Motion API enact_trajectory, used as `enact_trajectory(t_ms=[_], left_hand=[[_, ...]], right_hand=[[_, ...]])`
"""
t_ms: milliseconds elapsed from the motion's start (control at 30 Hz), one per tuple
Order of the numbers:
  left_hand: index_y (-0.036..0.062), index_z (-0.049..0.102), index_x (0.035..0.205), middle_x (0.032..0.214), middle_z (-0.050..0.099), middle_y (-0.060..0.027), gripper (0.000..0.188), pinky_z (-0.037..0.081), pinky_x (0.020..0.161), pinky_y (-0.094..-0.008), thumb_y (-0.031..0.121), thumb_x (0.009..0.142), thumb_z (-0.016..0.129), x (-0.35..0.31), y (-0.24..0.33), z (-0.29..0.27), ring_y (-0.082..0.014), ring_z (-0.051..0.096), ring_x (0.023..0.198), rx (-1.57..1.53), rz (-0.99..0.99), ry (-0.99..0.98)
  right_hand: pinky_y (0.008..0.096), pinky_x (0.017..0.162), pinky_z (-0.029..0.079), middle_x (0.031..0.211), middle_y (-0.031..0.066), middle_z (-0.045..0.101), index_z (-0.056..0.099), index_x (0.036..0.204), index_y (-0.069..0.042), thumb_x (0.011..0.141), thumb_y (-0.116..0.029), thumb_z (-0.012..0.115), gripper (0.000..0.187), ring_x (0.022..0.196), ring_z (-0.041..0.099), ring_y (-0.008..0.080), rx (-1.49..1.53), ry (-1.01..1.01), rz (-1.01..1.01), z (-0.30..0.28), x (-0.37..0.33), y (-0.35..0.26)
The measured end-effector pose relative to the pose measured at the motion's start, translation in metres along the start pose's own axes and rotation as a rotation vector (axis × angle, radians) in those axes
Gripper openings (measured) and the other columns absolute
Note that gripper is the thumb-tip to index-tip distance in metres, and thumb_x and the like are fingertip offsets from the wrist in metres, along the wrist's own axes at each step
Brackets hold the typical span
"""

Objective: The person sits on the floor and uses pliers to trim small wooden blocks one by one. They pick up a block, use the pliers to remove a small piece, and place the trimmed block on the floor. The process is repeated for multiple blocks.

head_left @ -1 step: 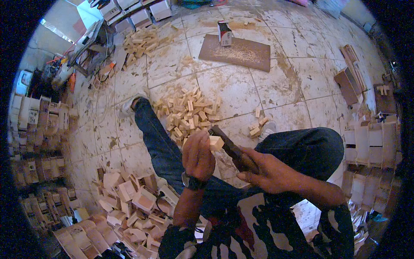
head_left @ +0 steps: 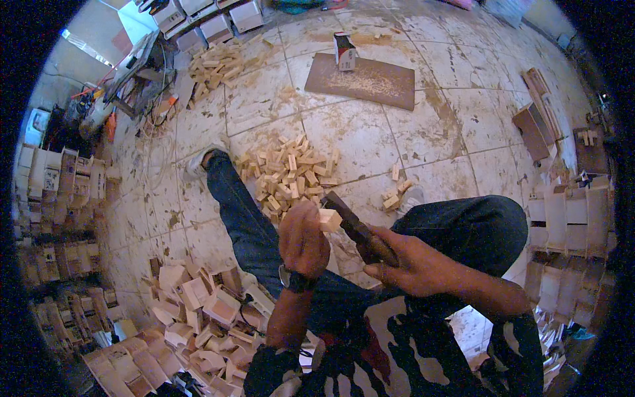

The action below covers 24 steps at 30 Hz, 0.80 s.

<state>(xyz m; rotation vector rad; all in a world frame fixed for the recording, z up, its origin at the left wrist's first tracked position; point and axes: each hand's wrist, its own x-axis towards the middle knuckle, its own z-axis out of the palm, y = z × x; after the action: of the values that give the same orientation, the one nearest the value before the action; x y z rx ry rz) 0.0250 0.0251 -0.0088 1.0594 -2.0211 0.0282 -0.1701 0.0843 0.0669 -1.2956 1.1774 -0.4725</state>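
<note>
My left hand (head_left: pixel 304 239) is closed around a small pale wooden block (head_left: pixel 330 220), whose squared end sticks out past the fingers toward the right. In my right hand (head_left: pixel 420 266) is a long, dark, bar-shaped tool (head_left: pixel 357 229), gripped at its brownish lower end. The tool slants up to the left, its dark upper part right beside the block's exposed end; whether they touch I cannot tell. Just beyond both hands lies a heap of similar wooden blocks (head_left: pixel 291 173) on the tiled floor, between my legs.
Several loose blocks (head_left: pixel 391 200) lie near my right foot. A brown board (head_left: pixel 387 89) farther off bears wood chips and a small carton (head_left: pixel 344 56). Another block pile (head_left: pixel 215 64) is at the far left. Wooden pieces (head_left: pixel 205 304) crowd my left side; stacked wooden parts (head_left: pixel 562 225) stand right.
The block and the fingers of my left hand have shifted very slightly. The tool and my right hand look almost unchanged.
</note>
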Motion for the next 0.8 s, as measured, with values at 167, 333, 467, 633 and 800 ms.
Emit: enact_trajectory(t_ms=[167,333,467,633,800], left_hand=[[-0.0058,0.061,0.099,0.1,0.063,-0.0199,0.025,0.051,0.083,-0.0445,-0.007,0.075,0.054,0.0036,0.0035,0.0006,-0.0363,0.062,0.093,0.014,0.016,0.082],[-0.0054,0.06,0.096,0.101,0.062,-0.0213,0.022,0.05,0.083,-0.0455,-0.007,0.076,0.052,0.007,0.0007,0.0043,-0.0376,0.061,0.094,-0.013,0.019,0.048],[-0.0051,0.06,0.096,0.101,0.062,-0.0214,0.021,0.051,0.083,-0.0459,-0.005,0.077,0.051,0.0061,0.0,0.0042,-0.0377,0.061,0.095,-0.005,0.044,0.077],[-0.0048,0.06,0.096,0.101,0.062,-0.0206,0.02,0.051,0.084,-0.0455,-0.004,0.078,0.052,0.0052,0.0014,0.0021,-0.0371,0.061,0.095,0.005,0.04,0.058],[-0.0047,0.061,0.098,0.103,0.062,-0.02,0.021,0.05,0.084,-0.0453,-0.004,0.079,0.053,0.0055,0.0042,0.0024,-0.0367,0.061,0.095,0.019,0.0,0.059]], right_hand=[[0.0292,0.074,0.047,0.101,0.0058,0.057,0.034,0.135,-0.002,0.089,-0.016,0.059,0.054,0.083,0.053,0.0126,0.192,-0.065,0.024,-0.0037,0.0004,0.0024],[0.0296,0.076,0.047,0.103,0.0066,0.057,0.034,0.134,-0.002,0.089,-0.017,0.059,0.053,0.085,0.053,0.0128,0.201,-0.058,0.02,-0.0081,0.0041,0.0001],[0.032,0.081,0.046,0.105,0.0089,0.058,0.034,0.134,-0.003,0.088,-0.017,0.06,0.054,0.09,0.054,0.0153,0.153,-0.064,0.024,-0.0091,0.0027,-0.0023],[0.0339,0.084,0.045,0.104,0.0114,0.059,0.035,0.133,-0.002,0.087,-0.015,0.061,0.055,0.093,0.055,0.0185,0.045,-0.02,-0.032,-0.0079,0.0041,0.001],[0.0366,0.084,0.046,0.104,0.017,0.059,0.038,0.131,-0.002,0.085,-0.015,0.062,0.053,0.095,0.058,0.0265,-0.134,0.049,-0.07,-0.0059,0.006,0.0056]])
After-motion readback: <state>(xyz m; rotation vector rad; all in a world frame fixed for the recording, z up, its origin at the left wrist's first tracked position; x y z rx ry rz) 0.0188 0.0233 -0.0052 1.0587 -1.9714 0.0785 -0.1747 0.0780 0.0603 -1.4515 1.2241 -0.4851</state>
